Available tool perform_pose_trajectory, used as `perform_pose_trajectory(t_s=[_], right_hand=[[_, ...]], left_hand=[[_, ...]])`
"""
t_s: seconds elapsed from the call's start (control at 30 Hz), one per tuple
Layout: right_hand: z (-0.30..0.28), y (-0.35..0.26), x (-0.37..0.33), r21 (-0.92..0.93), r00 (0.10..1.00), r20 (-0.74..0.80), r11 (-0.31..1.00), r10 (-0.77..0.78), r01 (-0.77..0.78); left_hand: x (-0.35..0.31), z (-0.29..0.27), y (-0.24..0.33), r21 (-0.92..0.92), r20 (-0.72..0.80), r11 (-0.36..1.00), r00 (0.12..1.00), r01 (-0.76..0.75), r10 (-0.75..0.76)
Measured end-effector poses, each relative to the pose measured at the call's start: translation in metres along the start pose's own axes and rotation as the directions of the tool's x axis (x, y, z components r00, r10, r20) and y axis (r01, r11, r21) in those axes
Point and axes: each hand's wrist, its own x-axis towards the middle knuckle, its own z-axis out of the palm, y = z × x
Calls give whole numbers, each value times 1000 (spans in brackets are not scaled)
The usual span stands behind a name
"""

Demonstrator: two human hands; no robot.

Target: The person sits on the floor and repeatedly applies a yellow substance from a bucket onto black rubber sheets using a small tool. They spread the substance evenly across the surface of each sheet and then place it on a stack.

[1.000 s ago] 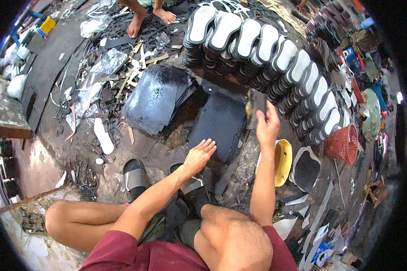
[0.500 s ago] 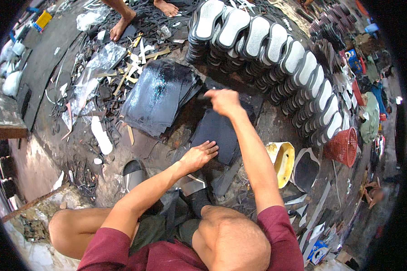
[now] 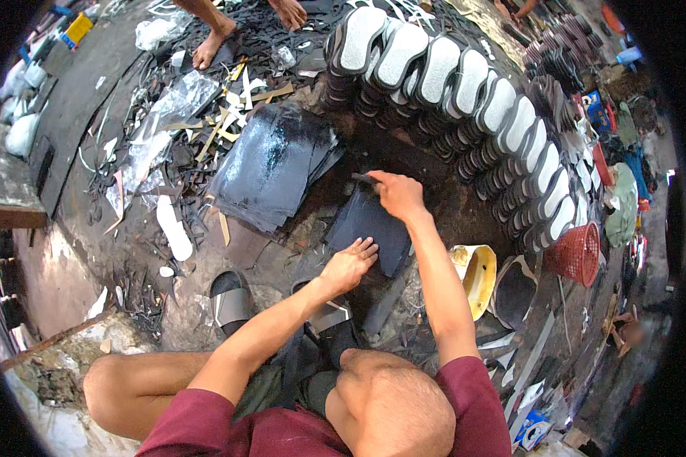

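A dark sheet (image 3: 373, 232) lies on the floor in front of me. My left hand (image 3: 351, 264) rests on its near left part, palm down with fingers stretched out. Over the far edge of the sheet, my right hand (image 3: 399, 196) is closed round a small dark tool (image 3: 364, 178); its exact kind is hard to make out. Left of and beyond this sheet sits a fanned stack of black sheets (image 3: 270, 164), the top one shiny as if wet. To the right, a yellow-rimmed tub (image 3: 477, 278) lies tilted with its mouth showing.
A curved row of stacked sole-shaped pieces (image 3: 440, 70) with white tops runs from far middle to right. A red basket (image 3: 573, 255) stands at its near end. Scraps and clear plastic (image 3: 171, 114) litter the left. Another person's bare foot (image 3: 215, 44) is at the far left.
My right hand has moved toward me and slightly right, bringing the tool to the sheet's far edge. My left hand stays on the sheet. The view has shifted a little.
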Motion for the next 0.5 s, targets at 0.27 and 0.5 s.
perform_pose_trajectory(t_s=[0.27,0.5], right_hand=[[28,-59,-40,79,782,240,814,-575,575],[-22,27,8,-54,990,-58,990,130,-133]], left_hand=[[-3,9,19,-15,-81,997,994,76,-77],[18,6,32,65,7,996,998,58,-59]])
